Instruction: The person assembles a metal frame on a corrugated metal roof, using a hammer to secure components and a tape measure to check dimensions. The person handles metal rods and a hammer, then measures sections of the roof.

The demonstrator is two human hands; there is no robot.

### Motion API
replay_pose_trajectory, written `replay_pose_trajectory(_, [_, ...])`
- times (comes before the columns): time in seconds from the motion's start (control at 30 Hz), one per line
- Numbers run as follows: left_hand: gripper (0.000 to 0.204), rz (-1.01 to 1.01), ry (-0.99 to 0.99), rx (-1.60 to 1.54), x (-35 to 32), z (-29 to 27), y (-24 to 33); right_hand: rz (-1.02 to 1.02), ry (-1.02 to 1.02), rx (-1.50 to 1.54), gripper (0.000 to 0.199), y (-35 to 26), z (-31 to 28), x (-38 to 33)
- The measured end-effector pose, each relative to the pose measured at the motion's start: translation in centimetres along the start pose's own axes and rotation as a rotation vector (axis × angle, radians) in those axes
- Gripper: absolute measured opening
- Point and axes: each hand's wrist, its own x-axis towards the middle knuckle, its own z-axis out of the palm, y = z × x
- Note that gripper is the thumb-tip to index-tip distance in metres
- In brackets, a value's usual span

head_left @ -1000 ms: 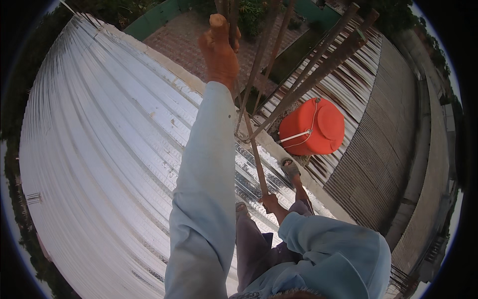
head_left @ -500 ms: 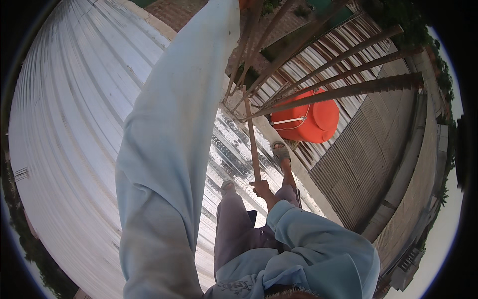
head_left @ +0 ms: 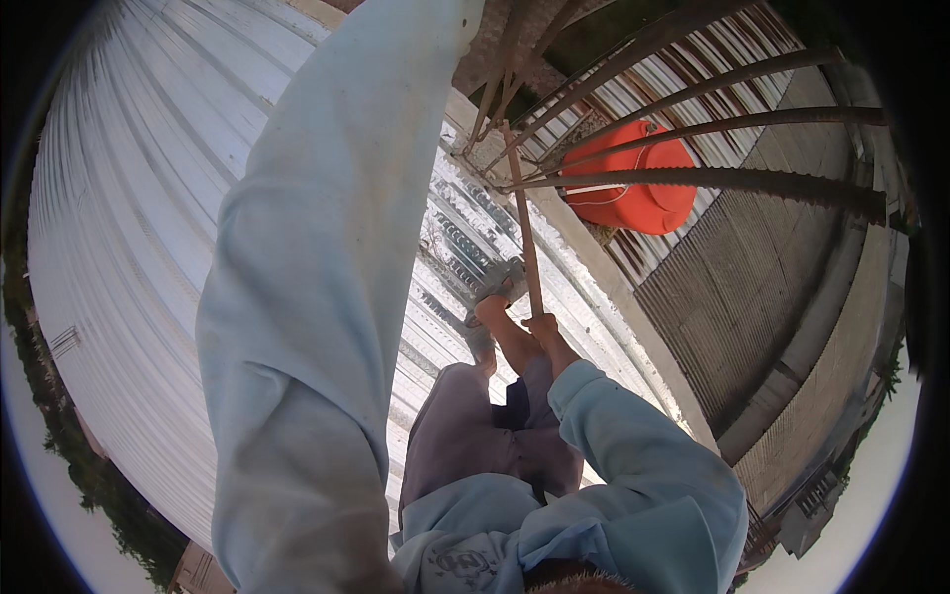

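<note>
Clearly my right hand (head_left: 544, 325) clamps the thin stiff rod (head_left: 522, 213) low down; left hand's out of view, grip unknowable

rusty bars (head_left: 693, 178) crowd right, orange bucket (head_left: 633, 188) behind; corrugated roof (head_left: 129, 228) seemingly open left

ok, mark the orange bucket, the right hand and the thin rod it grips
orange bucket (head_left: 638, 203), head view, on its orange side wall.
right hand (head_left: 542, 327), head view, middle of the fist.
thin rod (head_left: 522, 223), head view, mid-shaft above the fist.
</note>
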Motion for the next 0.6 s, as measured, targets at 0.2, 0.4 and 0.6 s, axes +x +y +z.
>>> replay_pose_trajectory(0.2, [0.057, 0.036, -0.012, -0.06, 1.1, 0.9, 0.2, 0.022, 0.085, -0.048, 0.026, 2.8, -1.2, 2.2])
replay_pose_trajectory(0.4, [0.055, 0.039, 0.011, -0.02, 0.4, 0.1, -0.9, 0.119, -0.027, -0.073, 0.036, 0.5, -1.1, 1.8])
replay_pose_trajectory(0.6, [0.052, 0.088, 0.014, -0.015, 1.4, 1.0, -1.0, 0.11, 0.025, -0.105, 0.038, 0.7, -1.5, 1.3])
